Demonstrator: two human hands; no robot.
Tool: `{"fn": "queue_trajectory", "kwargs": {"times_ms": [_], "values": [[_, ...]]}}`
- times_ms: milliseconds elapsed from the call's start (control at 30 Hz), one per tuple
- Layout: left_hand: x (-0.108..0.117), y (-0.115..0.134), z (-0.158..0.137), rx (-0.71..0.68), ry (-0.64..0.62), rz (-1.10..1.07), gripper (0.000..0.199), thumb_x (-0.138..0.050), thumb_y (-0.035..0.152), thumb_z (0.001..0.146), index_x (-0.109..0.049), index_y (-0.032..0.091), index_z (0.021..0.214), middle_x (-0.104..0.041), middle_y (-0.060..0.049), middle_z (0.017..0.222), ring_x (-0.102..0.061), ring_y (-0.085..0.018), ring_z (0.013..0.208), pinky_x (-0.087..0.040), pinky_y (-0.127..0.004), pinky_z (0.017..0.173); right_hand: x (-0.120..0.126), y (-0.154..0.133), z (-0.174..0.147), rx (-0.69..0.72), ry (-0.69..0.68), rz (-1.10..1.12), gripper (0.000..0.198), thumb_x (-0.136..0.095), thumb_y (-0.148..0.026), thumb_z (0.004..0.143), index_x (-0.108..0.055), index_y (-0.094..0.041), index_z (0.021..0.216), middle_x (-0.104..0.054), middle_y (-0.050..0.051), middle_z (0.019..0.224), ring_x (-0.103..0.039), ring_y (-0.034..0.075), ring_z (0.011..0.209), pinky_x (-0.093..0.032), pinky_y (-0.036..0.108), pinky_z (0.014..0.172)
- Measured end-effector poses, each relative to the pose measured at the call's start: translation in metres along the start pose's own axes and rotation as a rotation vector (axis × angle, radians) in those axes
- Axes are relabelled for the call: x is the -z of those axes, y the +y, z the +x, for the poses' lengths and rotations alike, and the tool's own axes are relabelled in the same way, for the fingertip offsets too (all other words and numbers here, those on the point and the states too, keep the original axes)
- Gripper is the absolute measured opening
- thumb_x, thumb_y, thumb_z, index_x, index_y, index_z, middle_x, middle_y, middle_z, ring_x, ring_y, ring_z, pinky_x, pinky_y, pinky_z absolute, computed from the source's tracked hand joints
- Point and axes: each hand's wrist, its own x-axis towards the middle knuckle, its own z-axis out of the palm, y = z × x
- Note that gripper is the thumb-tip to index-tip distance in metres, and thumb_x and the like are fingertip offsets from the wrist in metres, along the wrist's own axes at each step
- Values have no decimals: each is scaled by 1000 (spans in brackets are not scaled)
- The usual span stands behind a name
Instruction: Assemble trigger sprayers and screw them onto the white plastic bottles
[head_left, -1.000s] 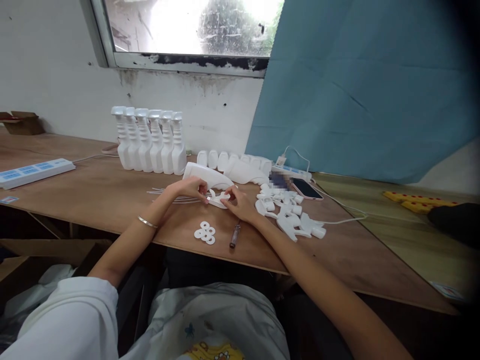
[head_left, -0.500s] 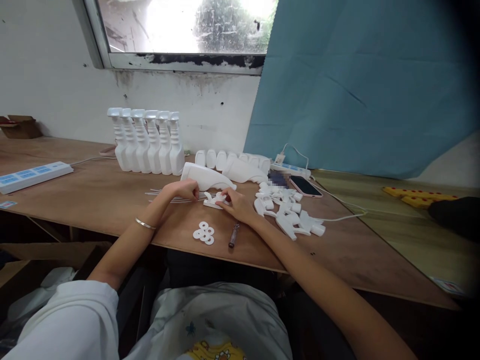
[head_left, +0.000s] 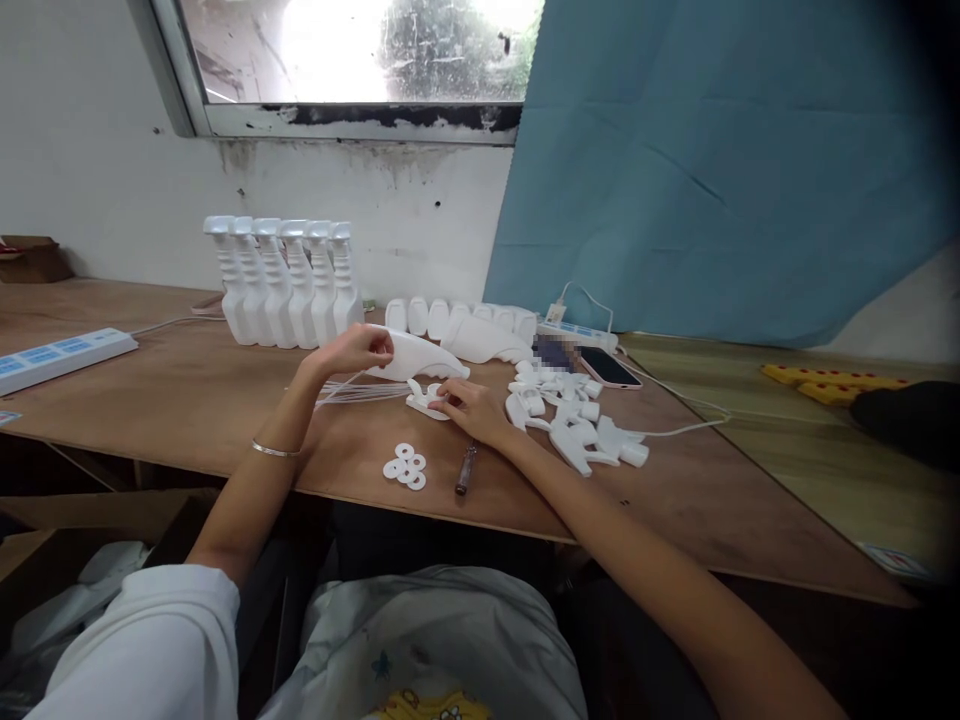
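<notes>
On the table, the fingers of my right hand (head_left: 478, 412) are bent around the right end of a white trigger spray head (head_left: 418, 399). My left hand (head_left: 356, 350) hovers to the left of it, above several thin white tubes (head_left: 352, 391). Its fingers are curled together; whatever they may hold is hidden. A white bottle (head_left: 415, 355) lies on its side just behind my hands. Several white ring washers (head_left: 406, 466) are heaped near the front edge. To their right lies a screwdriver (head_left: 466, 470) with a dark handle.
A row of white spray bottles (head_left: 277, 290) stands at the back left. More white spray heads (head_left: 576, 430) are piled to the right, near a phone (head_left: 611, 367). A power strip (head_left: 67, 357) lies at the left. An open carton (head_left: 97, 510) is below the table edge.
My left hand has risen and moved left, away from the spray head. My right hand stays at the spray head. The view has shifted slightly.
</notes>
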Motion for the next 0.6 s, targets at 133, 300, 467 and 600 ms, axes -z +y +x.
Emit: {"fn": "queue_trajectory", "kwargs": {"times_ms": [133, 300, 467, 600], "values": [[6, 25, 0, -136, 259, -321, 17, -57, 30, 74, -56, 13, 78, -59, -2, 64, -47, -7, 50, -37, -19, 46, -2, -1, -1, 19, 13, 15, 17, -55, -36, 83, -60, -19, 85, -64, 3, 83, -56, 13, 67, -42, 24, 66], [8, 48, 13, -274, 459, -558, 17, -60, 30, 77, -55, 13, 80, -59, -1, 65, -46, -4, 44, -37, -17, 42, -2, -1, -1, -3, 11, 20, 15, -56, -35, 83, -59, -20, 82, -64, 2, 83, -56, 13, 66, -42, 24, 65], [-1, 53, 33, -348, 672, -666, 20, -56, 35, 82, -53, 15, 84, -60, -1, 70, -47, -2, 44, -40, -16, 44, -3, 0, -2, -70, -12, 26, 20, -56, -39, 81, -53, -20, 87, -62, 0, 75, -55, 13, 61, -41, 25, 62], [-16, 45, 43, -335, 796, -773, 25, -59, 40, 79, -53, 16, 84, -60, 1, 70, -46, -2, 44, -40, -15, 43, -5, 3, -3, -218, 18, 92, 43, -63, -47, 73, -44, -20, 100, -60, -2, 73, -55, 13, 56, -41, 26, 59]]}}
